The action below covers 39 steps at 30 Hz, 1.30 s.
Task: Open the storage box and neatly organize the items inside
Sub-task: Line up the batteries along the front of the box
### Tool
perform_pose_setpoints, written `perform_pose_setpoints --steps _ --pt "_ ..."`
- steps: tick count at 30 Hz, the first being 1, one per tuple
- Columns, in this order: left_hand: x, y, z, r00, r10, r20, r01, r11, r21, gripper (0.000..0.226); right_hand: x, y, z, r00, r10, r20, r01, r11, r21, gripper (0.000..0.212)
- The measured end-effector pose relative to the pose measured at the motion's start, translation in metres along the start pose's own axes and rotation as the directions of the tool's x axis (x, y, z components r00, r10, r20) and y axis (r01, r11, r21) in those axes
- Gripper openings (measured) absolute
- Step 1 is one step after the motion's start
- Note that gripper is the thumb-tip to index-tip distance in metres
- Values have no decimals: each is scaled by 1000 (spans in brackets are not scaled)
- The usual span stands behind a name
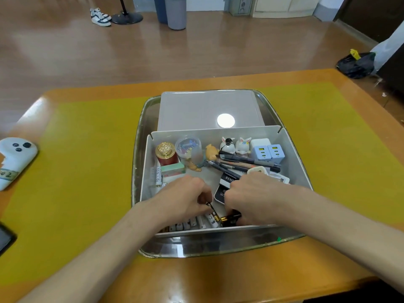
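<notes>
STEP: lining up batteries | BOX: open pale-grey plastic storage box sits in metal tray on desk | HANDS: left hand pinching black-and-gold battery; right hand curled closed, contents unclear | TIP: lay it parallel beside the white battery row at box's near wall.

Left hand and right hand: bare, no gloves, rings or watch. Forearms uncovered; no sleeves in view.

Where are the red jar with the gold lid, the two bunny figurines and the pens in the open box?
Red jar [166, 152]: head view, on its gold lid.
Bunny figurines [242, 145]: head view, on the right one's face.
Pens [244, 160]: head view, mid-barrel of one.
</notes>
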<state>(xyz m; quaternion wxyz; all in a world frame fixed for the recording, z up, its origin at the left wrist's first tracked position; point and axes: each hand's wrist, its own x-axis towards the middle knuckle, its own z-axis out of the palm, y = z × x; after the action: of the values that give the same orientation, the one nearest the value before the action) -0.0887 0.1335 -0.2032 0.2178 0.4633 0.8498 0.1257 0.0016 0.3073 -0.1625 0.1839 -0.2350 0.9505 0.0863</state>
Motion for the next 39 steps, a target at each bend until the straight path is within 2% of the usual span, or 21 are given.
perform_pose_setpoints --steps 2,8,11,14,17,18,19,21,23,26,29,31,32,33,34,35,37,39 --pt "0 -1 -3 1000 1 -6 -1 1000 -4 12 5 -2 -2 1000 -5 -3 5 1000 -21 37" --pt "-1 -1 -5 1000 1 -14 -3 996 -94 9 12 -3 -4 1000 14 -8 -14 1000 8 30" --pt "1 -1 -6 999 3 -51 -12 982 -186 10 16 -3 -2 1000 16 6 -16 1000 9 11" --pt "2 -3 -6 999 -11 -51 -4 961 -276 11 16 -1 -6 998 19 59 -22 998 57 16" --pt "3 -4 -4 999 -24 -43 10 951 -308 11 10 1 -9 998 1 70 -10 991 135 9" --pt "3 -3 -3 999 -23 -38 10 949 -316 11 6 3 -11 998 8 67 -19 984 178 15" --pt "4 -2 -2 999 -20 -35 8 946 -323 11 0 7 -13 998 27 49 -38 971 235 18" --pt "4 -1 0 999 -1 -37 -11 945 -326 10 -12 20 -19 992 128 -9 -113 905 409 8" --pt "3 0 2 999 14 -53 -30 950 -311 10 -24 36 -21 966 258 -25 -181 739 649 7" --pt "1 3 3 997 22 -69 -40 962 -269 13 -32 49 -18 957 285 55 -155 342 927 11" --pt "0 8 2 997 26 -79 -43 975 -217 18 -28 45 -13 946 294 133 -137 -9 991 12" --pt "-2 9 -2 995 20 -97 -33 990 -137 24 -23 42 -12 940 285 190 -112 -270 956 11" --pt "-4 9 -4 994 9 -107 -18 996 -82 26 -21 39 -12 936 282 213 -101 -364 926 13" --pt "-5 9 -6 994 -5 -112 1 999 -36 28 -19 37 -11 928 292 232 -101 -403 910 19" --pt "-7 9 -6 994 -18 -105 18 1000 -2 30 -16 34 -10 913 324 249 -117 -376 919 27" --pt "-8 10 -6 996 -26 -90 28 999 26 32 -13 31 -10 891 377 252 -148 -283 948 36" --pt "-10 13 -2 998 -28 -60 32 997 75 38 -8 22 -10 856 484 184 -208 -5 978 49" --pt "-10 14 2 998 -38 -43 41 997 71 42 -3 14 -11 849 525 63 -229 257 939 56"
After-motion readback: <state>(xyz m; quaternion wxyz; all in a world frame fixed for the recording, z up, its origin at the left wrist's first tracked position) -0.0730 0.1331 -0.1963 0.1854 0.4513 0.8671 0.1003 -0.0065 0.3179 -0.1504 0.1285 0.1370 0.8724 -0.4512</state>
